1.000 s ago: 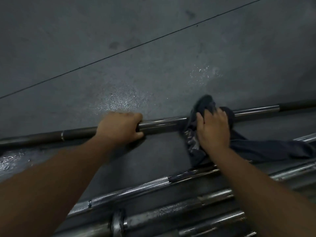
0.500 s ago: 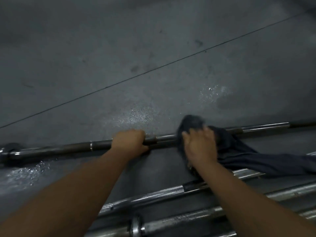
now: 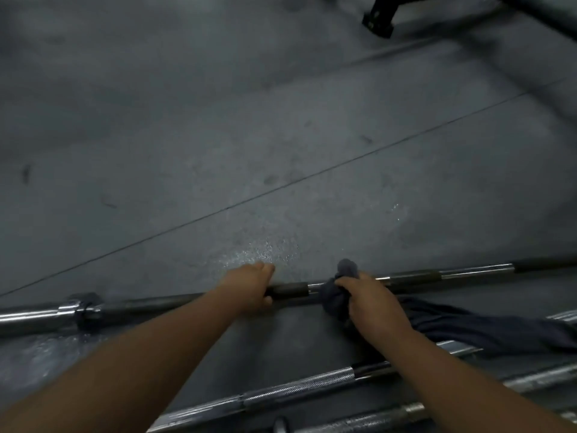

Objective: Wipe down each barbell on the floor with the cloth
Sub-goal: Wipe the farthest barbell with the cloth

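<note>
A long steel barbell (image 3: 449,275) lies across the grey floor from left to right, its collar and sleeve at the far left. My left hand (image 3: 249,287) is wrapped around its shaft near the middle. Just to the right, my right hand (image 3: 371,303) presses a bunched dark grey cloth (image 3: 338,295) around the same shaft; the rest of the cloth trails right over the floor and the nearer bars. A second barbell (image 3: 299,387) with knurled grip lies closer to me, partly hidden by my right forearm.
More barbells (image 3: 537,378) lie side by side along the bottom edge. A black metal equipment foot (image 3: 379,18) stands at the top right. A floor seam (image 3: 281,185) runs diagonally, with wet speckles on the floor just behind the held bar.
My right hand has slid the cloth leftward along the bar, closer to my left hand. The view has tilted up, showing the bar's left collar and the equipment foot.
</note>
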`<state>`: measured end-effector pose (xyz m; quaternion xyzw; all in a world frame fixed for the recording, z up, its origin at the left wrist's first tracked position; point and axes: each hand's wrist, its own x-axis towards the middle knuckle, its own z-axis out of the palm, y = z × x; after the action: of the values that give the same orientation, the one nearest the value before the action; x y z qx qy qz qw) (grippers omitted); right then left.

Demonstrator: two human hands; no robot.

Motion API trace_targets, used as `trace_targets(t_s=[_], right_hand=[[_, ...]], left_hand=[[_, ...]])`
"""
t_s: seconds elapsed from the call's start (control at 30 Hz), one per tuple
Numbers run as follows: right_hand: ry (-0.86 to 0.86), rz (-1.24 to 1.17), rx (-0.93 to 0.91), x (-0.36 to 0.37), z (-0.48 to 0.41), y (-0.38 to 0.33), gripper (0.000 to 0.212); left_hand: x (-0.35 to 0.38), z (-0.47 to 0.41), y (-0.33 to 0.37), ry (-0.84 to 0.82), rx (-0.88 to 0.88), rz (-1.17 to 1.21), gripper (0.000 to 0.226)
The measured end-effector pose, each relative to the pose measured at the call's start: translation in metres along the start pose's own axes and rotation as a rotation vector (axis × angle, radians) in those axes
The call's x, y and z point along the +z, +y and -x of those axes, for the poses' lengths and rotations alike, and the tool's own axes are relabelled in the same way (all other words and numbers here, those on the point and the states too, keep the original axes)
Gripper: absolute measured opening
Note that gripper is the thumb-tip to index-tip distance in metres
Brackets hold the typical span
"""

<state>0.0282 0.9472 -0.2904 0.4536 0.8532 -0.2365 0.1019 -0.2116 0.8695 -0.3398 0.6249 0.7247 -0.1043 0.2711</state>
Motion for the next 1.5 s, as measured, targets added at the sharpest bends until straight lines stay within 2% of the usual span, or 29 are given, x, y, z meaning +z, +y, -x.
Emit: trace_targets(t_s=[0.2,0.3,0.47,0.63,0.77,0.87,0.97,1.07,1.2,1.27,1.33,1.4,1.5], right_hand=[[-0.010,0.028,0.092,-0.044,0.039,-0.020,0.034],[0.003,0.008,0.067,-0.052,0.041,-0.028,0.028],[0.011,0.020,0.011,-0.030,0.018,-0.031,0.037],[-0.025,-0.117,0.008,0.011,-0.003,-0.031,0.039],[-0.011,-0.228,0.103,0.018,-0.008,-0.053,0.035],[-0.011,-0.375,0.242,0.016,-0.010,-0.070,0.037],[-0.048,-0.392,0.252,0.018,-0.014,-0.088,0.040],[-0.079,-0.424,0.236,0.024,-0.020,-0.102,0.042],[-0.091,-0.377,0.222,0.048,-0.027,-0.094,0.049],[-0.070,-0.245,0.184,0.066,-0.028,-0.080,0.053],[0.000,-0.037,0.103,0.084,-0.030,-0.066,0.053],[0.076,0.069,0.071,0.095,-0.033,-0.059,0.050],[0.271,0.120,0.058,0.104,-0.032,-0.056,0.043]], left_hand=[[-0.046,0.052,-0.019,0.045,-0.022,0.020,0.062],[-0.061,0.069,-0.020,0.079,-0.042,0.061,0.059],[-0.064,0.075,-0.020,0.054,-0.108,0.058,0.058],[-0.060,0.094,-0.019,0.033,-0.235,0.126,0.061],[-0.068,0.129,-0.019,0.032,-0.291,0.086,0.061],[-0.090,0.156,-0.014,0.061,-0.381,0.082,0.064],[-0.105,0.177,-0.005,0.082,-0.484,0.099,0.062],[-0.102,0.183,0.000,0.082,-0.502,0.127,0.060],[-0.070,0.169,-0.008,0.111,-0.452,0.178,0.057],[-0.047,0.155,-0.018,0.115,-0.398,0.180,0.051],[-0.022,0.139,-0.034,0.136,-0.331,0.156,0.046],[0.000,0.123,-0.054,0.159,-0.265,0.088,0.046],[0.033,0.097,-0.088,0.124,-0.225,-0.031,0.062]])
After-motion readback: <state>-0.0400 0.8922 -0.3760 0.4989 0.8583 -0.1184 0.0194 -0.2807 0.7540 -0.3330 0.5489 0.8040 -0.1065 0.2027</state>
